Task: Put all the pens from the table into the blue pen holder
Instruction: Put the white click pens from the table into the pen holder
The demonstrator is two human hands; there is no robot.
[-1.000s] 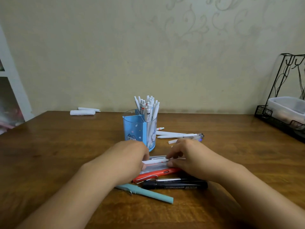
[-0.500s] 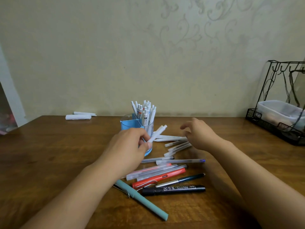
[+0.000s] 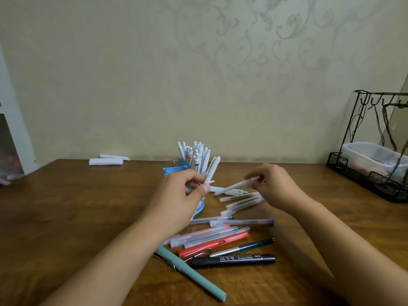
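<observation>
The blue pen holder (image 3: 174, 171) stands mid-table with several white pens upright in it. My left hand (image 3: 183, 193) is in front of it and pinches a white pen (image 3: 211, 171) that tilts up beside the holder's rim. My right hand (image 3: 276, 186) pinches the end of another white pen (image 3: 234, 187), lifted at a slant over the table. Several frosted clear pens (image 3: 240, 200) lie below it. Nearer me lie a red pen (image 3: 214, 245), a dark blue pen (image 3: 245, 248), a black marker (image 3: 234, 260) and a teal pen (image 3: 194, 274).
The wooden table (image 3: 77, 217) reaches back to the wall. Two white rolled items (image 3: 106, 161) lie at the back left. A black wire rack (image 3: 373, 173) with a clear plastic box (image 3: 373, 157) stands at the right edge.
My left hand raised its white pen from the pile up to the holder's rim. My right hand moved to the loose white pens and picked one up. The camera view tilted up.
</observation>
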